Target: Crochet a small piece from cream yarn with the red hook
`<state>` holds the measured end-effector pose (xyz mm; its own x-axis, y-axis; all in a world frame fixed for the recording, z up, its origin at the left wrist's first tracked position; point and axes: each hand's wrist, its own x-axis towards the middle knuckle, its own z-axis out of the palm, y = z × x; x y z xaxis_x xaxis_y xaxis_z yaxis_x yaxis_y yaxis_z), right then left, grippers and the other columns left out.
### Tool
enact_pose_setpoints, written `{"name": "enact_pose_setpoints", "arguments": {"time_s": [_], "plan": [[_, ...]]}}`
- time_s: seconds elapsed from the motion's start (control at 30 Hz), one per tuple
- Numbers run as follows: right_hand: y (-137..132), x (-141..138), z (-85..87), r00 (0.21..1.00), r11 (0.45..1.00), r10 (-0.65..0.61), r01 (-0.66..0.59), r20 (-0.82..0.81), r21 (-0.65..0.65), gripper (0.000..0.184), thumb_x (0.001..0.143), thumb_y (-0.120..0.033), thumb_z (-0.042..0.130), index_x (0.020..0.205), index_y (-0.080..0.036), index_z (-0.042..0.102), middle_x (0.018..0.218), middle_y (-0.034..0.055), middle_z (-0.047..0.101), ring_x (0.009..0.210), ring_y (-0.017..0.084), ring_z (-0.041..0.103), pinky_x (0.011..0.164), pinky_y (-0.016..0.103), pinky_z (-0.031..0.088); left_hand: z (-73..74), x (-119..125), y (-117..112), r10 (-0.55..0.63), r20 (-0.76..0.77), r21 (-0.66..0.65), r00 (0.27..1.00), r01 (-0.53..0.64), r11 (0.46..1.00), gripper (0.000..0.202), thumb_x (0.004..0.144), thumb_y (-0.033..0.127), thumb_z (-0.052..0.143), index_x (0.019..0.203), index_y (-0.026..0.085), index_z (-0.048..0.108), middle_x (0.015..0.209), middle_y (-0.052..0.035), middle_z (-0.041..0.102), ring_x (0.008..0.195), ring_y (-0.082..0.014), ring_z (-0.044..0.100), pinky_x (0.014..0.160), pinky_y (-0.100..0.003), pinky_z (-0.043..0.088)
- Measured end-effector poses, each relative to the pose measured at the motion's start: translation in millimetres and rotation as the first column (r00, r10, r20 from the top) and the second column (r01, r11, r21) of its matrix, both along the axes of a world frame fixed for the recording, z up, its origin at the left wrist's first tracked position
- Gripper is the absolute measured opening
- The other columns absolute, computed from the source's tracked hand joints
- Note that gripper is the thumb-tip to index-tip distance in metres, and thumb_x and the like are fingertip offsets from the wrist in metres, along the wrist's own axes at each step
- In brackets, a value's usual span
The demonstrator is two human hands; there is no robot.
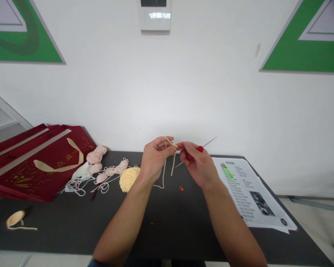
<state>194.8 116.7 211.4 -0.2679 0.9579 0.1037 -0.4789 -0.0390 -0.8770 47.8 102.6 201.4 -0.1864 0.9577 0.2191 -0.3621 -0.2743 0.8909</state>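
My left hand (156, 157) is raised over the dark table (169, 222), its fingers pinched on a cream yarn strand (164, 174) that hangs down and trails to a pale yellow yarn ball (128, 178). My right hand (197, 163) is closed around a thin metal crochet hook with a red grip (204, 145); the hook's tip meets the yarn between both hands' fingertips. A short yarn tail dangles below the pinch.
Pink yarn skeins (96, 155) and tangled white yarn (78, 183) lie at left beside a dark red gift bag (36, 163). A small orange stitch marker (181, 188) lies on the table. A printed sheet (249, 193) lies at right. A tan ribbon roll (15, 218) is near the left edge.
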Motion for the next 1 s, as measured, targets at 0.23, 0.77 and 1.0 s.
{"name": "enact_pose_setpoints", "arguments": {"time_s": [0.23,0.77,1.0], "plan": [[-12,18,22.8,0.975,0.972,-0.188,0.201,-0.115,0.118,0.044,0.096,-0.064,0.053,0.081,-0.026,0.072,0.084,0.0051,0.067,0.072,0.018,0.061,0.065,0.035,0.051,12.6,2,-13,0.077,0.016,0.045,0.997,-0.077,0.996,0.024,0.069,0.011,0.079,0.091,0.019,0.076,0.076,0.0012,0.069,0.068,-0.0107,0.060,0.067,-0.025,0.049],[-22,20,3.0,0.980,0.865,-0.199,0.186,-0.022,0.467,0.010,0.093,-0.027,0.076,0.103,-0.025,0.073,0.072,-0.0030,0.068,0.059,0.010,0.059,0.056,0.027,0.043,21.8,4,-27,0.102,0.069,0.087,0.992,-0.108,0.990,0.015,0.072,0.010,0.081,0.084,0.017,0.075,0.071,0.0018,0.068,0.063,-0.0066,0.058,0.063,-0.020,0.044],[-19,21,-1.1,0.961,0.843,-0.274,0.228,0.025,0.487,0.009,0.091,-0.027,0.078,0.099,-0.024,0.075,0.074,-0.0025,0.069,0.061,0.010,0.060,0.056,0.027,0.045,19.2,5,-22,0.192,0.002,0.060,0.981,-0.191,0.980,0.017,0.072,0.009,0.081,0.086,0.019,0.080,0.066,0.0020,0.067,0.060,-0.0060,0.055,0.060,-0.020,0.042]]}}
